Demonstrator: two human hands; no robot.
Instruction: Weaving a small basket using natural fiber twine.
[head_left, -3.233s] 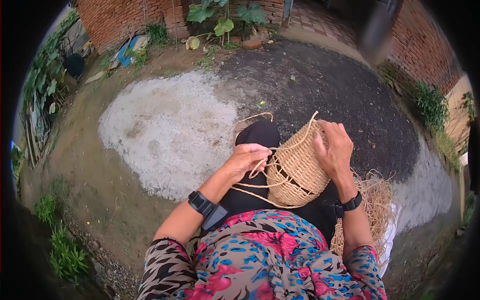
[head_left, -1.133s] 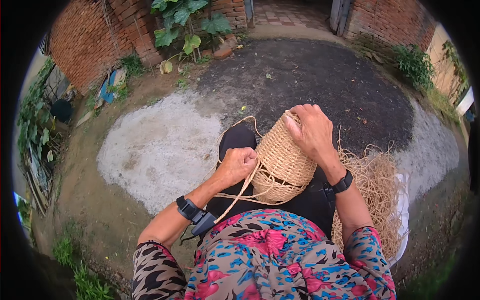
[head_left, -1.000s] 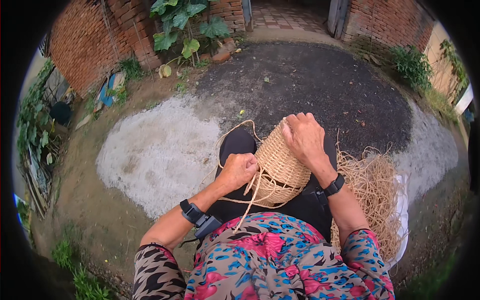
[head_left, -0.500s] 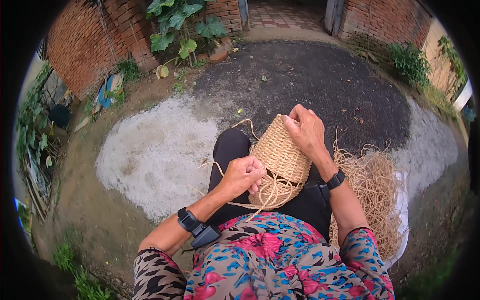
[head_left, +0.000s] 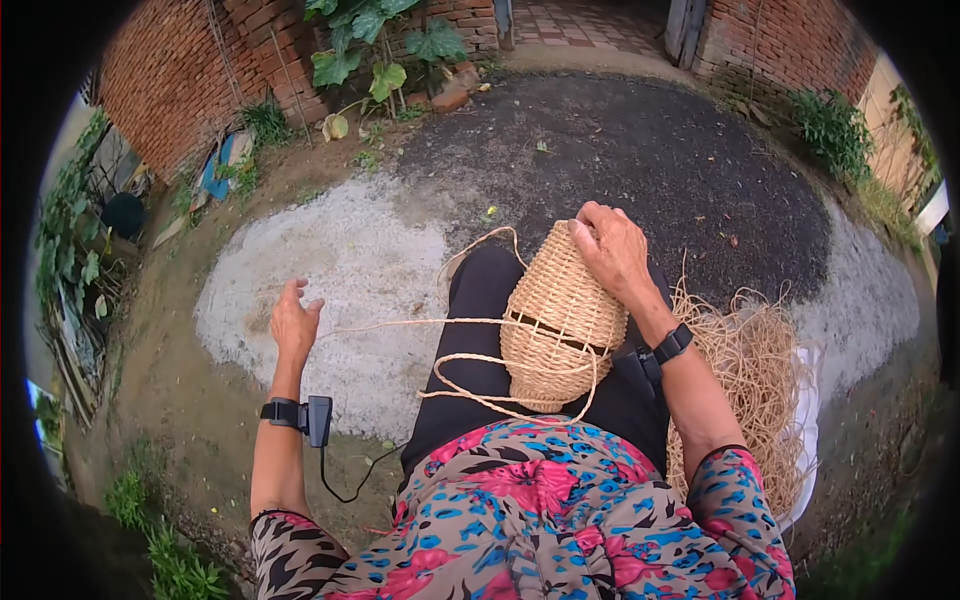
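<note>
A tan woven straw basket rests across my lap, narrower at its far end, with a dark slit across its middle. My right hand is closed over the far end of the basket. Out to the left, above the pale ground, is my left hand, its thumb and forefinger apart. A twisted straw cord runs nearly straight from the slit to this hand; its lower fingers seem closed on it, though they are partly hidden. Loose loops of cord lie over the near part of the basket and my thigh.
A large heap of loose straw cord lies on a white sheet by my right leg. Dark gravel covers the ground ahead, with a pale cement patch at left. Brick walls and a leafy plant stand beyond.
My left hand has swung from the basket out to the left, and a cord now stretches across to it. The right hand keeps its hold on the far end. The basket's near part is uncovered.
</note>
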